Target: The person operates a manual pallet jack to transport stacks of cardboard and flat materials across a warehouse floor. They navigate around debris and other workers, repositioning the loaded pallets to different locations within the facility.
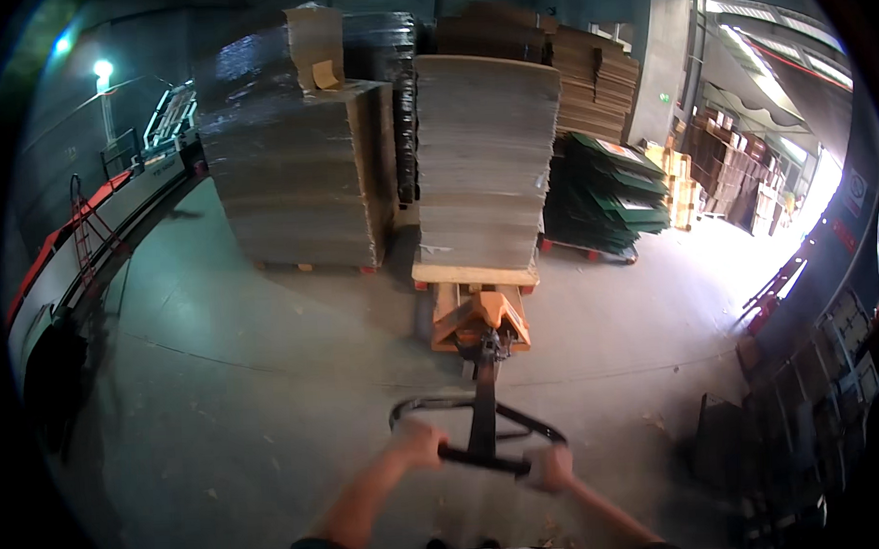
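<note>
Both hands grip the loop handle of an orange pallet jack loaded with stacked cardboard sheets.

The tall stack of flat cardboard sheets (487, 157) stands on a wooden pallet (474, 272) straight ahead on the concrete floor (249, 378), just beside a wrapped stack of sheets (295, 154) to its left and green flat-packed boxes (611, 196) to its right. The pallet jack (480, 317) sits under the pallet, its black handle (479, 430) slanting back toward the person. The left hand (418, 442) has its fingers curled tight around the handle's left side; the right hand (551, 467) has its fingers wrapped around the right side.
</note>
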Available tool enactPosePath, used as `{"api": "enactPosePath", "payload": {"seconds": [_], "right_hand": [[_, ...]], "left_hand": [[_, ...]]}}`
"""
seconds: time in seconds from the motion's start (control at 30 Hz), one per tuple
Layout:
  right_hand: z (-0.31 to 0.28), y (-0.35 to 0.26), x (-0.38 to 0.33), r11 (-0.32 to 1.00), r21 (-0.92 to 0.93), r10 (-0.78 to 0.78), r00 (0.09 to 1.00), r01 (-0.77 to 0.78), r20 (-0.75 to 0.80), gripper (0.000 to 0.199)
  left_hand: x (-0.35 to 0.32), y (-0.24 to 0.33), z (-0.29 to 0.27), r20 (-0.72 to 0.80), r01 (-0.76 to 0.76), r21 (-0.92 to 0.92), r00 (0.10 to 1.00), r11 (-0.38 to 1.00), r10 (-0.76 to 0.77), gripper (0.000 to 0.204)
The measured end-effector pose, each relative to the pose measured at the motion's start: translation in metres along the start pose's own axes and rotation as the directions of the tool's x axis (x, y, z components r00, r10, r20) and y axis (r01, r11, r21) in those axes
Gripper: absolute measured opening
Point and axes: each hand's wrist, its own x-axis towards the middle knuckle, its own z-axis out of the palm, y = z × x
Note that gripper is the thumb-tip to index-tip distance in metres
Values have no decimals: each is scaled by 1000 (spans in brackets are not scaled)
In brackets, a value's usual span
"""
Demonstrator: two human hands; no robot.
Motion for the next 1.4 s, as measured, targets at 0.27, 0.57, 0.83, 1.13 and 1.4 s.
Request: {"api": "enactPosePath", "payload": {"seconds": [0.27,0.57,0.83,1.13,1.4], "right_hand": [[131,-71,-54,969,243,-69,903,-40,425,23],[-76,-43,64,991,125,29,986,-49,161,39],[45,-90,-24,994,44,74,894,-104,443,44],[25,-51,5,999,-28,-14,971,22,238,52],[-21,-114,73,987,32,153,978,-159,142,43]], "left_hand": [[-111,-15,111,509,174,215,820,961,-262,26],[13,-16,-90,23,72,26,997,997,-73,27],[-108,4,59,319,173,199,919,965,-231,25],[-55,-22,-32,303,3,93,952,996,-31,23],[-43,-92,-106,66,-34,28,997,999,32,19]]}}
